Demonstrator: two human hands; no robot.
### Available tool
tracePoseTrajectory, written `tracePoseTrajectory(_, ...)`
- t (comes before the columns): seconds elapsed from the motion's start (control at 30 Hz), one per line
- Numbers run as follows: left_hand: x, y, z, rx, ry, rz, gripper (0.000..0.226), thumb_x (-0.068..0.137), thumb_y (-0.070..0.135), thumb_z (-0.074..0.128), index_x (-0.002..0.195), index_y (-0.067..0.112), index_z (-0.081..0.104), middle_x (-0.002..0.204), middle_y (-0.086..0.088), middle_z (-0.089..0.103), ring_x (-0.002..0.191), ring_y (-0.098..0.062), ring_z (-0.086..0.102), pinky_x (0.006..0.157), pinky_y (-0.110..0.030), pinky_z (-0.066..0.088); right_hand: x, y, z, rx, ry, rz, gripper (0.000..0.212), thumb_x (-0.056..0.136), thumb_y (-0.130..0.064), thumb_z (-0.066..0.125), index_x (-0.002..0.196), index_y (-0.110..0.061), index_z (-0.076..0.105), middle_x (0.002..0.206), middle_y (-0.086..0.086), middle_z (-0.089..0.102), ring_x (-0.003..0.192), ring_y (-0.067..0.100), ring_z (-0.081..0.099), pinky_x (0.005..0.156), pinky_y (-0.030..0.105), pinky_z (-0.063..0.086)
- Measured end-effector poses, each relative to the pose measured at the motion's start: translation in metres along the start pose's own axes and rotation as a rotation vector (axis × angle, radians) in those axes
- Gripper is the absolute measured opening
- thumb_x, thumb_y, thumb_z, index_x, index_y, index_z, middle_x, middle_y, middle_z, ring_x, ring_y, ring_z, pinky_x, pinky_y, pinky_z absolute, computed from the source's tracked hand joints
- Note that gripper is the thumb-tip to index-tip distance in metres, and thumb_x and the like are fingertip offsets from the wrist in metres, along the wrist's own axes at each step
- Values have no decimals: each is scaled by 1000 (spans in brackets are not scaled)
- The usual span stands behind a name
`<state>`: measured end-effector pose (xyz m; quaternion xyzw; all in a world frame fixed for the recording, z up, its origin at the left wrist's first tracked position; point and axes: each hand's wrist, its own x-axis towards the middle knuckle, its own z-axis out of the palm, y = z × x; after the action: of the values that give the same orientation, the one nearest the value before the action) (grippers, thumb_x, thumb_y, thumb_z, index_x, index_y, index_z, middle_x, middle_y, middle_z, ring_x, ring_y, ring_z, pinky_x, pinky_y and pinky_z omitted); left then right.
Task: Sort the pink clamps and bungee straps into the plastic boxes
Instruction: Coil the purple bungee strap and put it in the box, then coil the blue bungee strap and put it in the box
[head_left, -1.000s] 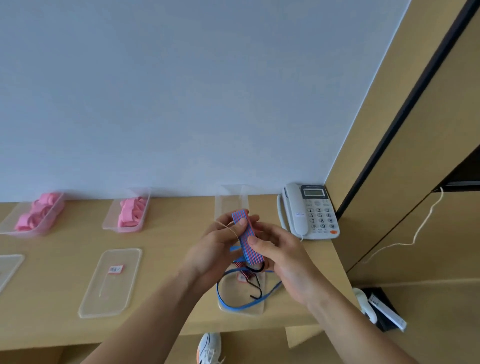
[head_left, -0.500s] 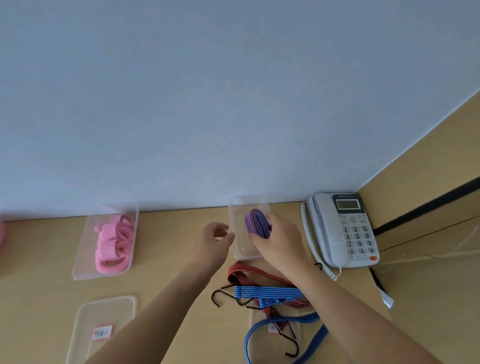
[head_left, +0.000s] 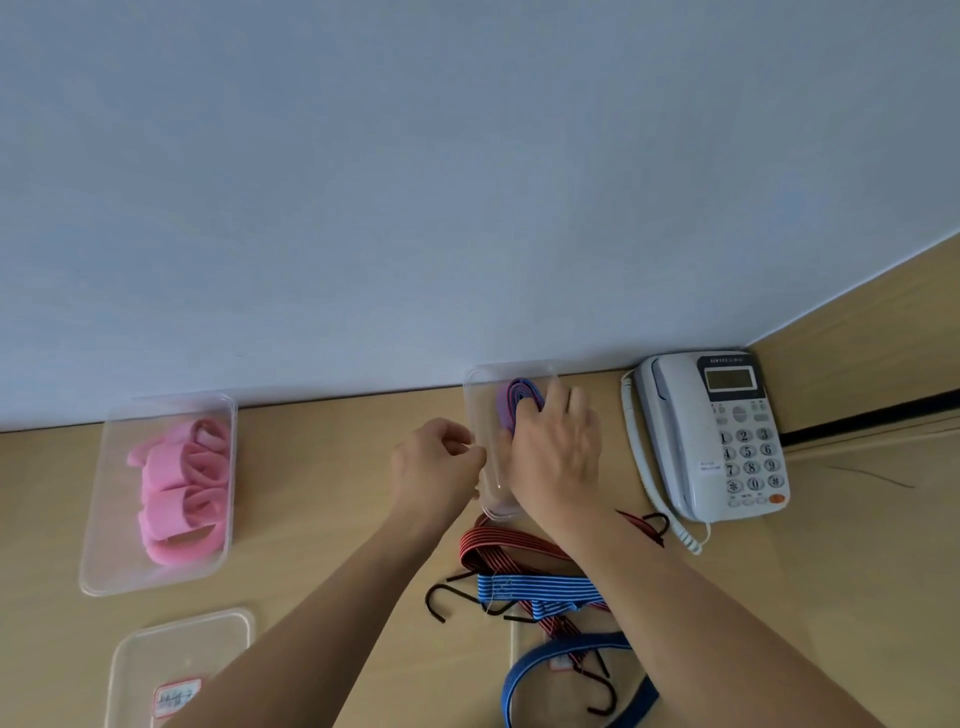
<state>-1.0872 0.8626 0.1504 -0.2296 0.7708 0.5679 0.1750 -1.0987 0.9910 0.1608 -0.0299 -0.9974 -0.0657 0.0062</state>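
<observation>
Fingers of the right hand (head_left: 556, 457) press a rolled strap (head_left: 517, 402) into the centre box (head_left: 480, 415); left hand (head_left: 436, 462) curls empty beside. Clamps (head_left: 182, 483) are boxed at left. Several straps (head_left: 524, 577) wait loose on the table (head_left: 322, 493).

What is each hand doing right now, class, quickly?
Left hand: fingers loosely curled beside the clear box, holding nothing visible.
Right hand: in the box, fingers on the rolled bungee strap; whether they grip it cannot be told.
</observation>
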Motion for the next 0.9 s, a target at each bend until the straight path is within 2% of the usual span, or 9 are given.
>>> tracePoseTrajectory(0.13, -4, 1, -1, 28, 7, 34, 9, 83, 17, 73, 89, 24, 70, 74, 4, 74, 60, -16, 73, 67, -45, 65, 4, 13, -1, 54, -44, -52, 29, 85, -43, 63, 90, -14, 69, 100, 8, 57, 95, 29, 49, 74, 36, 41)
tracePoseTrajectory(0.23, -13, -6, -1, 103, 74, 100, 17, 88, 34, 76, 101, 28, 67, 85, 10, 71, 76, -14, 71, 74, -38, 59, -8, 38, -6, 263, 26, -72, 38, 87, -46, 64, 100, -12, 72, 100, 10, 62, 94, 30, 54, 75, 38, 50)
tracePoseTrajectory(0.37, -44, -25, -5, 203, 254, 262, 18, 90, 34, 75, 105, 32, 65, 90, 15, 66, 82, 0, 62, 69, -21, 46, -64, 88, 0, 521, 256, -83, 21, 89, -26, 71, 99, -9, 74, 90, 5, 66, 86, 25, 59, 72, 33, 49)
tracePoseTrajectory(0.47, -75, -49, 2, 317, 306, 407, 18, 88, 24, 78, 104, 27, 72, 90, 14, 65, 80, -6, 60, 70, -22, 47, -116, 121, 11, 582, 227, -99, 14, 89, -23, 71, 96, -12, 74, 88, -1, 68, 83, 20, 60, 74, 25, 45)
tracePoseTrajectory(0.53, -95, -65, 14, 392, 295, 521, 18, 86, 19, 80, 102, 23, 75, 92, 9, 68, 82, -15, 61, 73, -31, 52, -145, 139, 19, 579, 142, -157, 24, 87, -32, 67, 103, -15, 74, 97, -3, 67, 91, 19, 59, 80, 28, 48)
tracePoseTrajectory(0.63, -119, -88, 39, 495, 266, 640, 22, 82, 22, 79, 104, 19, 76, 101, 2, 71, 93, -23, 63, 85, -26, 47, -169, 154, 29, 476, -20, -338, 52, 79, -50, 71, 119, -18, 69, 121, 2, 61, 111, 25, 53, 92, 40, 48)
tracePoseTrajectory(0.73, -139, -106, 60, 585, 251, 662, 37, 80, 34, 82, 109, 11, 77, 111, -6, 72, 102, -30, 63, 92, -36, 50, -172, 154, 28, 230, -138, -448, 82, 64, -63, 78, 132, -20, 59, 131, 5, 56, 118, 30, 50, 90, 46, 47)
tracePoseTrajectory(0.8, -155, -115, 69, 636, 247, 678, 49, 82, 47, 78, 112, 8, 77, 115, -9, 71, 105, -31, 63, 94, -36, 49, -169, 151, 27, 182, -126, -451, 85, 61, -52, 85, 133, -19, 55, 125, 5, 59, 113, 31, 52, 86, 45, 46)
tracePoseTrajectory(0.9, -176, -121, 76, 741, 220, 609, 57, 79, 53, 80, 116, 10, 76, 118, -9, 72, 108, -34, 64, 93, -45, 54, -162, 150, 30, 265, -2, -426, 63, 68, -25, 83, 126, -15, 60, 105, 1, 63, 98, 28, 54, 78, 42, 43)
